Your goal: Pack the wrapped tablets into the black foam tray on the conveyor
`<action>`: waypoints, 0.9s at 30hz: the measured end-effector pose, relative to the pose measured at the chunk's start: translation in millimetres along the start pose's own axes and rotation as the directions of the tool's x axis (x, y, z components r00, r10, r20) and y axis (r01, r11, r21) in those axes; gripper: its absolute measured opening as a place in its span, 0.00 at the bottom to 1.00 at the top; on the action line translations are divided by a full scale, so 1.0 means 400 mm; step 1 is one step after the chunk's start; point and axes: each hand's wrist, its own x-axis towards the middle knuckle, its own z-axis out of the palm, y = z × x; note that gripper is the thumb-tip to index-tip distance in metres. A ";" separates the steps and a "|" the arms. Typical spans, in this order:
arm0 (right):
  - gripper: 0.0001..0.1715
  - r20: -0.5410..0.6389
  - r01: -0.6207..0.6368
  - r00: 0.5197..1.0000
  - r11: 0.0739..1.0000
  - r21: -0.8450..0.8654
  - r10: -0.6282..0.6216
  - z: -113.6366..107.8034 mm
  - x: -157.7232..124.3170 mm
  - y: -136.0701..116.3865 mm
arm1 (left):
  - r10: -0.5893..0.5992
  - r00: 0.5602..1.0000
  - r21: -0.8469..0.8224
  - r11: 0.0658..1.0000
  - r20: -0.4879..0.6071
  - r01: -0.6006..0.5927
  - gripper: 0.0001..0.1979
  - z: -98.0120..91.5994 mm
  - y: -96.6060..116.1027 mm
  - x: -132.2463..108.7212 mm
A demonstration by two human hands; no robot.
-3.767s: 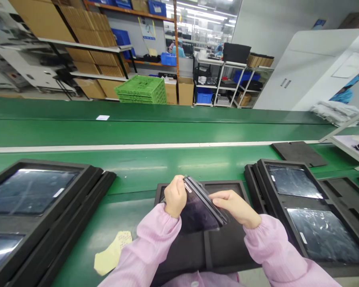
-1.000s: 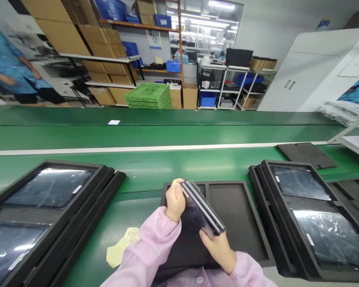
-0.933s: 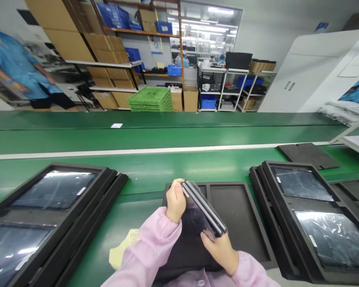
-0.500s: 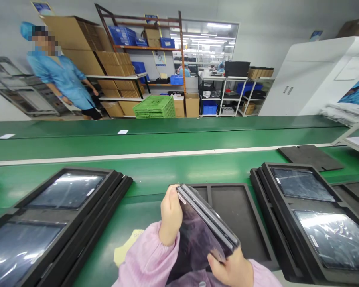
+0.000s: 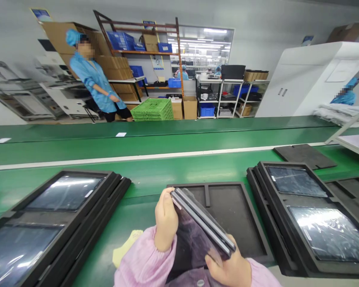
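Note:
Two thin dark tablets (image 5: pixel 202 223), lying face to back and wrapped in clear film, are held tilted in front of my body. My left hand (image 5: pixel 166 217) is closed round their upper left end. At the lower right end, my right hand (image 5: pixel 230 263) grips them with the thumb on the near face. Behind them on the green bench lies a black foam tray (image 5: pixel 236 215) with recesses, partly hidden by the tablets and my hands. A yellow paper slip (image 5: pixel 124 249) lies beside my left sleeve.
Stacked black foam trays with film-covered tablets stand at left (image 5: pixel 107 199) and right (image 5: pixel 283 199). A flat foam sheet (image 5: pixel 305 155) lies at the back right. Across the green bench (image 5: pixel 167 139), a person in blue (image 5: pixel 95 83) is near green crates (image 5: pixel 152 109).
The tablets have turned slightly, showing more of their edges, while both hands keep their hold. The person in blue has moved to the right across the background.

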 end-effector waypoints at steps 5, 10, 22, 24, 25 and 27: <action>0.11 0.027 -0.023 0.999 1.000 0.009 0.023 0.006 -0.011 0.007 | 0.010 1.000 0.027 1.000 0.014 -0.011 0.32 0.003 0.002 0.006; 0.11 0.032 -0.050 0.998 0.998 -0.031 0.051 0.006 -0.015 0.008 | -0.009 0.999 0.002 1.000 0.046 0.009 0.31 0.013 -0.011 0.012; 0.08 -0.058 -0.421 0.901 0.900 0.115 0.429 -0.039 0.099 0.055 | -0.273 0.881 -0.077 0.942 0.387 0.326 0.29 0.043 -0.146 0.010; 0.09 -0.019 -0.490 0.868 0.862 0.133 0.496 -0.051 0.134 0.056 | -0.358 0.804 -0.114 0.881 0.475 0.459 0.28 0.052 -0.173 -0.026; 0.09 0.028 -0.516 0.855 0.844 0.145 0.518 -0.056 0.152 0.053 | -0.391 0.776 -0.144 0.843 0.495 0.517 0.28 0.058 -0.178 -0.045; 0.09 0.176 -0.541 0.840 0.819 0.193 0.514 -0.062 0.188 0.045 | -0.462 0.723 -0.197 0.756 0.514 0.624 0.27 0.070 -0.174 -0.077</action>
